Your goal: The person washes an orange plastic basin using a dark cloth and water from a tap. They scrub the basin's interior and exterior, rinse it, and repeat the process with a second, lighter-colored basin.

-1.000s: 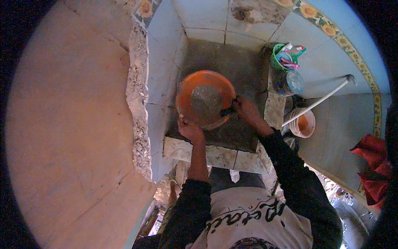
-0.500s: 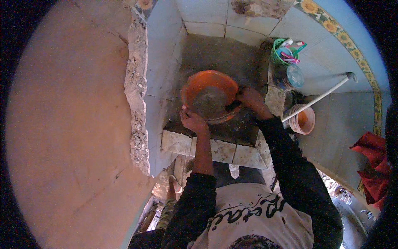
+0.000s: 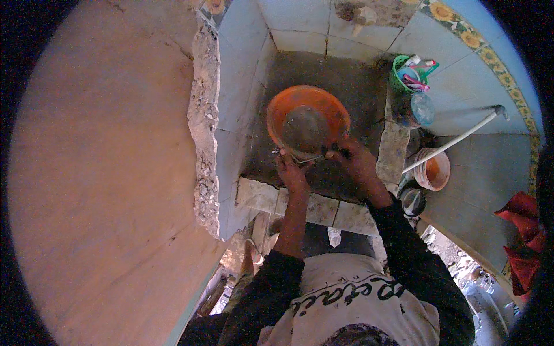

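An orange basin [image 3: 336,112] with grey-brown contents rests in a dark, tile-edged recess, its near side toward me. My left hand [image 3: 292,173] is closed on the near rim, with the fingertips at the edge and the palm below it. At the near right side of the rim, my right hand [image 3: 359,161] is closed with its fingers bent. Something dark shows at those fingers, too dim to name. A thin pale edge runs between the two hands along the basin's near side; whether it is rim or tool I cannot tell.
On the right ledge stand a green basket [image 3: 402,79] of toiletries, a clear-lidded container [image 3: 422,109] and a whitish bucket [image 3: 431,169]. A white pipe [image 3: 459,138] slants across there. Left rises a broken-edged wall [image 3: 203,127]. Red cloth [image 3: 522,219] hangs far right.
The basin now appears farther right in view and its opening looks rounder. My right hand has come down from the right side to the near rim, closer to my left hand.
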Motion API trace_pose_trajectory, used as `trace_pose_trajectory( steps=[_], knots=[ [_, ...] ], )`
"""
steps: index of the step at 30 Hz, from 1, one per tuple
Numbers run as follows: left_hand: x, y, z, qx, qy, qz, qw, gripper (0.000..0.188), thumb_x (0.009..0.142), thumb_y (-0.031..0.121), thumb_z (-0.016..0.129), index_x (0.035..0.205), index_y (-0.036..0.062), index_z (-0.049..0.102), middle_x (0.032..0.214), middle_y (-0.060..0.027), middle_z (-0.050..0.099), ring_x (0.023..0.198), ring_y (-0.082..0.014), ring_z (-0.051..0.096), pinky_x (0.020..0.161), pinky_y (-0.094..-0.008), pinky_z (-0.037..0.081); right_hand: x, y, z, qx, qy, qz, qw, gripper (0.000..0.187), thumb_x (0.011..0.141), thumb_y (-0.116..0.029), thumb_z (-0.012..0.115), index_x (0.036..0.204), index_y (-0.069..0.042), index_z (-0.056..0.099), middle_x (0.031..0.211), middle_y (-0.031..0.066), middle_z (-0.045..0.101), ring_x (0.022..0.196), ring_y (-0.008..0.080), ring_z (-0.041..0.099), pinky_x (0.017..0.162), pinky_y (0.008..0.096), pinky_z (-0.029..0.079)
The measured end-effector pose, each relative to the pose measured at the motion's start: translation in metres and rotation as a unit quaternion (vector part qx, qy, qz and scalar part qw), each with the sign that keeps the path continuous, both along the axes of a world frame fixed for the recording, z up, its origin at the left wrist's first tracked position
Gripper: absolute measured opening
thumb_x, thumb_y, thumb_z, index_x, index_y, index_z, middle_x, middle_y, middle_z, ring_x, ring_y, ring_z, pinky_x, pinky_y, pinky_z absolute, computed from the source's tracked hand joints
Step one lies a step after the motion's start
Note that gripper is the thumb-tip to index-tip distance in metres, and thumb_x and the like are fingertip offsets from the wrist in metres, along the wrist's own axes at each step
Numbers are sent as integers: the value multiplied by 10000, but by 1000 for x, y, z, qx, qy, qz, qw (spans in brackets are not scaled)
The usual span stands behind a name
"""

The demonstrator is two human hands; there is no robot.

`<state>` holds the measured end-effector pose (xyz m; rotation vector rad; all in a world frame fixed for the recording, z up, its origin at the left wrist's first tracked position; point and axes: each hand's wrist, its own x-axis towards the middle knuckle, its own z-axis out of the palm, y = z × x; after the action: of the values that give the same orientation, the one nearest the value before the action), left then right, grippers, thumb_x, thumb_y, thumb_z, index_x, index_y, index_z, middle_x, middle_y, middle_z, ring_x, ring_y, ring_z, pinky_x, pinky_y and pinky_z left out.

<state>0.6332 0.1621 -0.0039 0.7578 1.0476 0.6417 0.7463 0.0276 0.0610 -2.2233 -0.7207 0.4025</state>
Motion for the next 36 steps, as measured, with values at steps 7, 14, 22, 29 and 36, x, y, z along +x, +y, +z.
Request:
trace_pose_trajectory(
  steps=[7, 14, 22, 29, 36],
  knots=[
    [4, -8, -30, 11, -1, -73, 997, 434, 1076, 476, 527, 1217, 66, 504, 1125, -105, 594, 1007, -247, 616, 790, -408, 597, -16, 4, -37, -112, -129, 123, 978, 281, 866, -311, 761, 1122, -198, 754, 1209, 64, 669, 1031, 333, 694, 830, 462, 594],
    [-4, -11, -45, 13, -69, -55, 996, 392, 1092, 412, 514, 1224, 44, 494, 1074, -116, 627, 939, -246, 650, 807, -417, 603, -13, 8, -30, -77, -163, 34, 983, 203, 944, -274, 686, 1116, -173, 722, 1123, 108, 675, 1006, 356, 695, 814, 476, 588],
    [-21, -22, -51, 51, 49, -89, 993, 592, 978, 264, 720, 1402, -6, 406, 1298, -200, 574, 1159, -306, 607, 965, -450, 551, 110, 50, -31, -40, -117, -25, 992, 293, 1050, -375, 562, 1131, -126, 694, 1090, 179, 658, 976, 420, 670, 830, 493, 544],
    [12, 103, -4, 207, 141, -183, 951, 896, 817, 422, 847, 1473, -41, 449, 1408, -206, 568, 1239, -311, 580, 1023, -435, 486, 124, 51, -22, 64, -68, 124, 988, 246, 1039, -281, 614, 1139, -70, 693, 1073, 156, 665, 1019, 384, 656, 883, 436, 532],
    [32, 117, -10, 247, 157, -206, 934, 566, 894, 391, 790, 1229, -52, 677, 1062, -156, 743, 930, -307, 699, 890, -434, 537, 124, 40, -42, 107, 7, 29, 994, 281, 1020, -277, 659, 1179, -46, 680, 1144, 144, 686, 1039, 293, 680, 912, 388, 526]
  ],
)
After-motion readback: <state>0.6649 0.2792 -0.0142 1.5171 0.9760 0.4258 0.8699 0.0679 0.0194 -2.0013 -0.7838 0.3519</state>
